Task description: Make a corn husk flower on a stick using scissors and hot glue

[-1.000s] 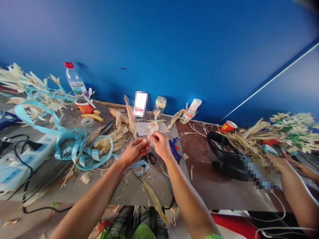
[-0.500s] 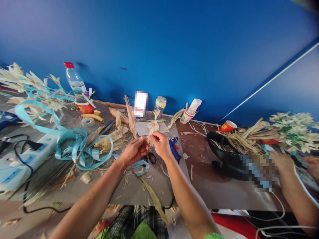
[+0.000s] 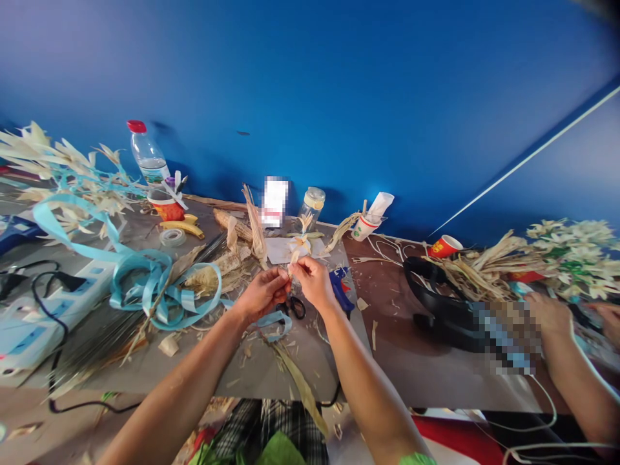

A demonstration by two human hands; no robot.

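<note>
My left hand (image 3: 263,292) and my right hand (image 3: 314,281) meet above the middle of the table, fingers pinched together on the base of a small pale corn-husk flower (image 3: 299,245). Its petals stick up just beyond my fingertips. Black scissors (image 3: 292,306) lie on the table under my hands, next to a blue glue gun (image 3: 339,289). A long loose husk strip (image 3: 300,384) trails toward the table's near edge.
Light blue ribbon (image 3: 145,278) coils at left beside a white power strip (image 3: 43,316). A water bottle (image 3: 148,158), orange cup (image 3: 166,208), jar (image 3: 310,205) and paper cups (image 3: 443,246) line the back. Another person's hands (image 3: 549,313) work at right near husk flowers (image 3: 566,255).
My hands stay pinched on the flower, almost unmoved. The other person's hands at right have shifted slightly.
</note>
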